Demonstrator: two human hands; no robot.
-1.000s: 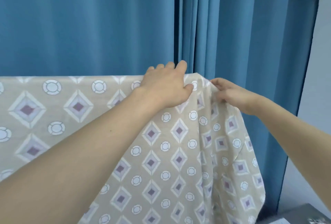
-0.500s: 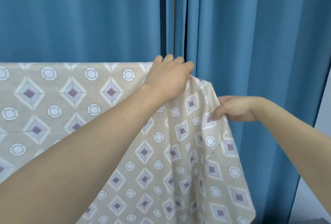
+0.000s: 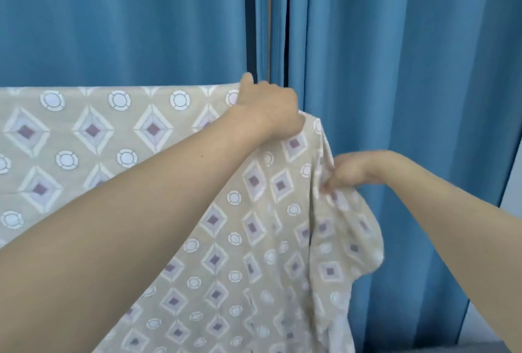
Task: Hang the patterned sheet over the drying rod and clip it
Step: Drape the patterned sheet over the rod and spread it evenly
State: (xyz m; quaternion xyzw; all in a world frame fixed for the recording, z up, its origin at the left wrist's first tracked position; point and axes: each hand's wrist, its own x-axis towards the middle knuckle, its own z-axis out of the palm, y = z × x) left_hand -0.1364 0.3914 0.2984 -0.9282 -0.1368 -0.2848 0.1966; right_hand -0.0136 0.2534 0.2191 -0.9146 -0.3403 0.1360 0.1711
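The beige patterned sheet point(image 3: 113, 140), printed with diamonds and circles, hangs over a straight horizontal line across the left half of the view; the rod under it is hidden by the cloth. My left hand point(image 3: 269, 109) grips the sheet's top fold near its right end, fingers curled over the far side. My right hand point(image 3: 350, 171) pinches the sheet's loose right edge lower down, and the cloth below it billows and looks blurred. No clip is visible.
Blue curtains point(image 3: 395, 56) hang close behind the sheet and fill the background, with a dark gap point(image 3: 286, 22) between two panels. A strip of pale wall point(image 3: 512, 197) shows at the far right edge.
My right hand has slid down the sheet's right edge, from the top corner to well below the fold, pulling the cloth with it. My left hand has stayed on the top fold.
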